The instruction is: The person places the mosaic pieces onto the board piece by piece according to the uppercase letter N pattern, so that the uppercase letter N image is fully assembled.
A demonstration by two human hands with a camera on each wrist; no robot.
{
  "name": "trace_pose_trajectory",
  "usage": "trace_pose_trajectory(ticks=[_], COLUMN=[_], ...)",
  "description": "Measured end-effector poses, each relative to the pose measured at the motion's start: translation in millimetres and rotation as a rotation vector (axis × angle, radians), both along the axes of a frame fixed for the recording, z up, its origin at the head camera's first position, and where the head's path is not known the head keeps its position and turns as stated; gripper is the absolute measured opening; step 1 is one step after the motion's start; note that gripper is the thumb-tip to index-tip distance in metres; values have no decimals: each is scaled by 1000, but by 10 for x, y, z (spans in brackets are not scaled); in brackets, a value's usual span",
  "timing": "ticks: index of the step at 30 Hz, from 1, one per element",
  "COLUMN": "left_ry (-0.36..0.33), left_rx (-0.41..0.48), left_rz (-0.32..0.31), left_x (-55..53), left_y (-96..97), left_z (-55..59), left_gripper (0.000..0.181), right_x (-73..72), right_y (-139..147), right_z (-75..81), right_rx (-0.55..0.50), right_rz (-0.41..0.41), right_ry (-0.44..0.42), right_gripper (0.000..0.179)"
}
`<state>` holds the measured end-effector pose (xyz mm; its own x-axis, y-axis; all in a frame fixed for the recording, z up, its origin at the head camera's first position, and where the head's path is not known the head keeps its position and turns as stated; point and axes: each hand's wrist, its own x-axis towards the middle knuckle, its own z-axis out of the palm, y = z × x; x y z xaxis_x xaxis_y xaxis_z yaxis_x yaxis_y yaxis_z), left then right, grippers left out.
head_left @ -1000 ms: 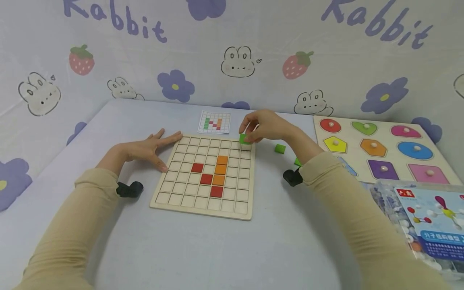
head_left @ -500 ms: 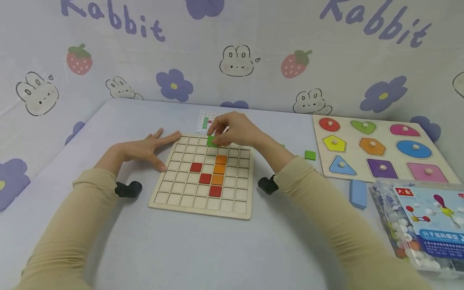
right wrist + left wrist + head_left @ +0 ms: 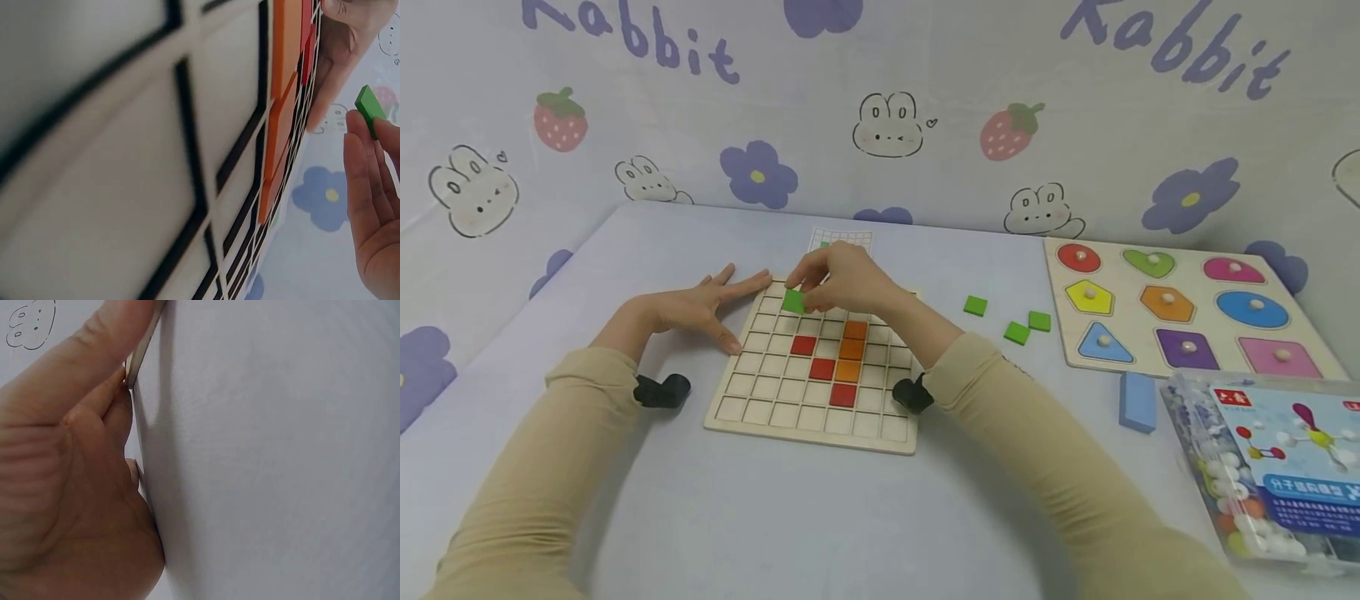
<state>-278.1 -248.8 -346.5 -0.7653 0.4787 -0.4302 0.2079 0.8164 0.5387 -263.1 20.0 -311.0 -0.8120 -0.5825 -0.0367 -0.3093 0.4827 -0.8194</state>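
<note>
My right hand [image 3: 848,279] pinches a green square tile [image 3: 793,301] between thumb and fingers above the far left part of a wooden grid board [image 3: 808,438]. In the right wrist view the green tile [image 3: 370,107] is tilted and apart from the board. My left hand [image 3: 688,310] lies at the board's left edge with fingers spread, thumb and fingertips touching the rim. In the left wrist view this hand [image 3: 69,475] rests on the tabletop. Three orange tiles [image 3: 852,350] sit in one column of the grid, with three red tiles [image 3: 822,368] in a diagonal.
Three green tiles [image 3: 1017,333] lie right of the board. Behind it is a small pattern card [image 3: 859,240], partly hidden by my right hand. A shape puzzle board [image 3: 1127,342], a blue block [image 3: 1138,402] and a clear box of beads [image 3: 1225,483] stand at the right.
My right hand has carried the green tile leftward across the far rows of the board, uncovering the loose green tiles and blue block. My left hand has stayed at the board's edge.
</note>
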Motion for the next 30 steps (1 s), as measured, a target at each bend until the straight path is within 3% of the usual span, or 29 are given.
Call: trace_pose_trajectory(ticks=[11,18,30], left_ry=[4,1,3], left_rx=[4,4,14], left_rz=[-3,-1,-11], left_x=[-29,-23,-20], left_y=[-31,-5,-7], left_z=[-24,-15,-15], left_gripper=[120,118,118], right_x=[3,33,46], right_y=[-172,-207,-254], right_z=[-46,-89,-129], right_rx=[53,137,170], right_rz=[-24,-17,-8], right_ry=[-74,-26,48], right_gripper=[22,22,17])
